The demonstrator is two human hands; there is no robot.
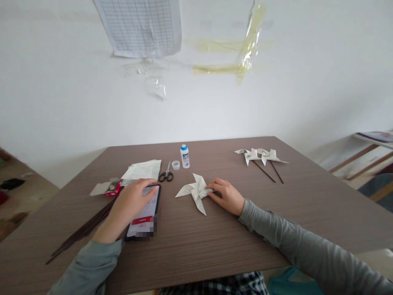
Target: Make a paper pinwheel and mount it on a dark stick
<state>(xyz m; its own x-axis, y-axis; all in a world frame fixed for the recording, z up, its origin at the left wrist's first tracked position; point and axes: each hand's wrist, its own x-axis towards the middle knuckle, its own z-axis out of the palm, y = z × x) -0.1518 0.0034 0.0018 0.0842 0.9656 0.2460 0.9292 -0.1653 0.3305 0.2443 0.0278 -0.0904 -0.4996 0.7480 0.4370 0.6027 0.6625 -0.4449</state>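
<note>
I have the right hand (227,196) at the paper pinwheel (195,192), which lies flat near the middle of the brown surface (245,246). Its fingers are bent, the tips touching the right-hand blade; from here I cannot tell whether they pinch the paper or only rest on it. My left hand (130,205) is over the phone (144,211), fingers reaching out past its upper edge and the thumb held apart; I cannot make out whether it presses the screen.

A bundle of dark sticks (86,225) slants down to the left of that wrist. Beyond it I see a small open red box (113,188), and next to it some sheets of paper (141,170). To the right of those come the scissors (166,175), blades pointing away from me, a small clear tub (175,165) and an upright white bottle (185,159) with a blue top. Two more pinwheels (252,155) on thin sticks lie close together at the far right.
</note>
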